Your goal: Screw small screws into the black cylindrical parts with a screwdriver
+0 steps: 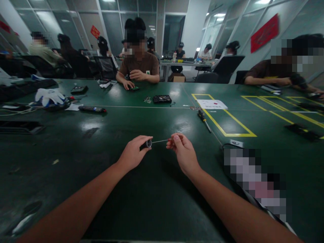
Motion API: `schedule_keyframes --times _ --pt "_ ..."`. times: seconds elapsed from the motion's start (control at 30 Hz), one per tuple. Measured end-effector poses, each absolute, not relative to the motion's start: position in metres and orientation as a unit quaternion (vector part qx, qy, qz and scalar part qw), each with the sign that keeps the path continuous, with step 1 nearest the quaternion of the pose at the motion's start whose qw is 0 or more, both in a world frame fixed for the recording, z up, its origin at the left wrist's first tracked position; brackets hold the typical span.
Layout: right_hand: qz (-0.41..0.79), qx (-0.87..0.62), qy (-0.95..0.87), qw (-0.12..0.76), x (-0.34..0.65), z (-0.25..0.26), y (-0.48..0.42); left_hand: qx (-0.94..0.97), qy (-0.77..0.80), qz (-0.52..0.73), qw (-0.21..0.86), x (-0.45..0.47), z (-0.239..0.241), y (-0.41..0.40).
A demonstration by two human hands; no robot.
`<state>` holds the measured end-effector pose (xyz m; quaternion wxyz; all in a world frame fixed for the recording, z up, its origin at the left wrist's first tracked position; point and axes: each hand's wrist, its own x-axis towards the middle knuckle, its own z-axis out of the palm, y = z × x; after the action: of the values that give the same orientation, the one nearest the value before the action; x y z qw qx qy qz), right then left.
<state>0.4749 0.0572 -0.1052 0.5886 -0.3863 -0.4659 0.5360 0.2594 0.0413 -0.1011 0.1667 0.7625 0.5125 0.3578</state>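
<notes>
Both my hands hover just above the dark green table, close together at its middle. My left hand is closed around a small dark spool with a shiny round end. A thin silvery wire runs from the spool to my right hand, which pinches the wire's far end between thumb and fingers. The wire is stretched nearly level between the two hands.
A yellow-handled screwdriver lies right of centre beside yellow tape outlines. A dark tool, white gloves and a black device lie farther back. A person in brown works opposite; another sits at right.
</notes>
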Motion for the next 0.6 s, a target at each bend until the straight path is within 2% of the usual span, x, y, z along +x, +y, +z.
schedule_keyframes --times 0.6 --pt "0.540 -0.374 -0.510 0.556 0.4744 -0.1073 0.0556 0.758 0.522 0.356 0.166 0.2584 -0.1015 0.0411"
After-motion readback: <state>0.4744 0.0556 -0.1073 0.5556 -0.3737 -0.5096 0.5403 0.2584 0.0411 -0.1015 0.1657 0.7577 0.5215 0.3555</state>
